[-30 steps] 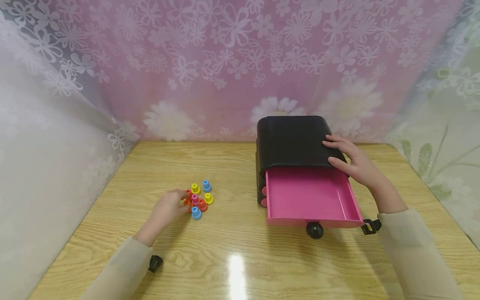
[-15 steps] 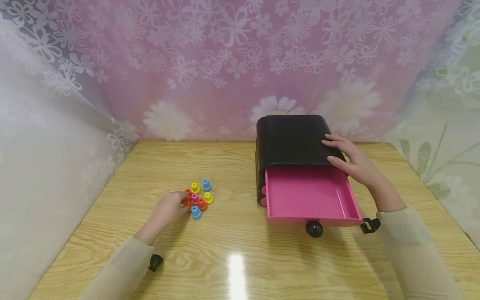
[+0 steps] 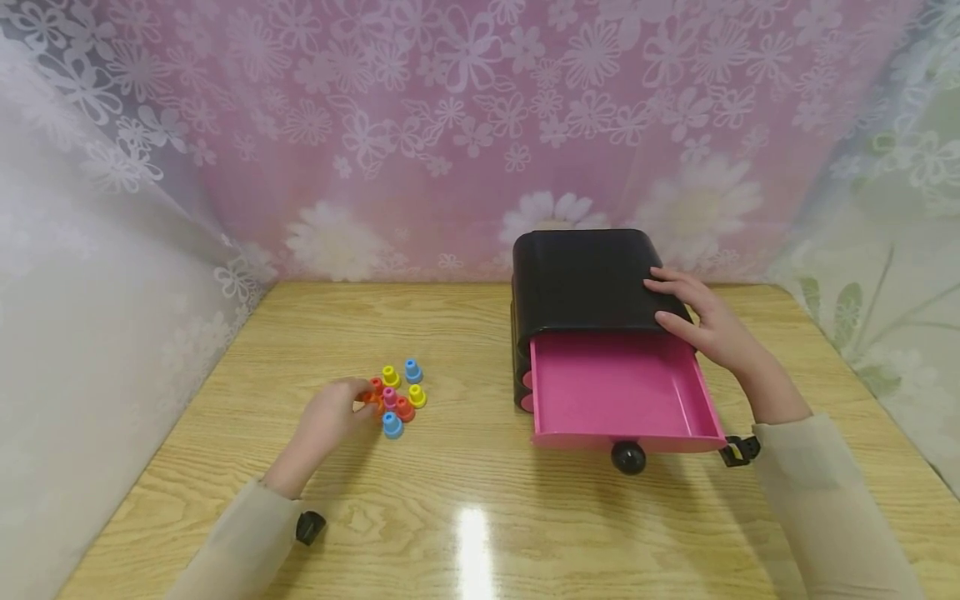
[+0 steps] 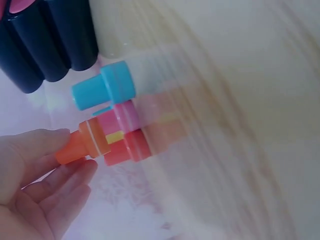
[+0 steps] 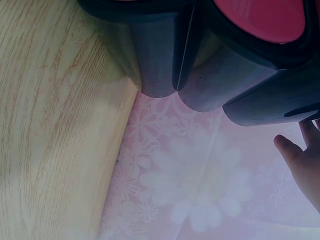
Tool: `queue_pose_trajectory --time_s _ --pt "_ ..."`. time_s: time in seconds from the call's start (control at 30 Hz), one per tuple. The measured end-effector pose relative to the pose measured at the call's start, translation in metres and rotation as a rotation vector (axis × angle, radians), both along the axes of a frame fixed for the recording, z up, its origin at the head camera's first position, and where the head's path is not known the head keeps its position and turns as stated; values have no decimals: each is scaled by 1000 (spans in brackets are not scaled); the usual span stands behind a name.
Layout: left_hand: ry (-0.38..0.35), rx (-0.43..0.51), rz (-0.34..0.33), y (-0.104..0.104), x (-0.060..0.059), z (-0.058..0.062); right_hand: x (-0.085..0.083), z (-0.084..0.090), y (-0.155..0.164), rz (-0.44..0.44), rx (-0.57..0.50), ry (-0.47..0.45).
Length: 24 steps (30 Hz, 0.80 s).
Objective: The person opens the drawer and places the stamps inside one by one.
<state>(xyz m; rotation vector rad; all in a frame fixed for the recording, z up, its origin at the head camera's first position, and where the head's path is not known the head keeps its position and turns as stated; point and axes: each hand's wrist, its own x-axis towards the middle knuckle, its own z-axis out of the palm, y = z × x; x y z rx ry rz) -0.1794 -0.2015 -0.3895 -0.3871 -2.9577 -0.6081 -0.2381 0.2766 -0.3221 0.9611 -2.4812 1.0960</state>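
Observation:
In the head view my left hand point(image 3: 327, 421) is at the near-left side of a cluster of small toy stamps. Its thumb and fingertips pinch an orange stamp point(image 4: 81, 142), which tilts in the left wrist view. Close around it are a blue stamp point(image 3: 392, 425), a pink stamp point(image 3: 389, 397), a red-orange stamp point(image 3: 404, 408) and a yellow stamp point(image 3: 417, 396). My right hand point(image 3: 712, 329) rests with extended fingers on the right top edge of a black mini drawer cabinet point(image 3: 592, 279). The cabinet's pink top drawer point(image 3: 615, 387) is pulled out, bare inside.
A round black knob point(image 3: 628, 457) juts from the drawer front toward me. The wooden table point(image 3: 450, 508) reaches back to a pink flowered curtain point(image 3: 420, 150). Pale cloth point(image 3: 90, 333) hangs along the left side.
My left hand has drawn slightly back and left, with the orange stamp between its fingers. The right hand, cabinet and drawer have stayed in place.

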Motion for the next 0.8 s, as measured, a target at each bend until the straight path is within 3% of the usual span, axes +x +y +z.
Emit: queue_pose_trajectory --time_s 0.4,0.6,0.8 --pt "209 96 -62 18 9 18 25 27 -21 12 -7 -7" --pt "345 174 -137 35 10 28 28 29 -22 10 -10 -8" --pt "412 304 -215 54 11 38 26 27 -21 8 -12 -2"
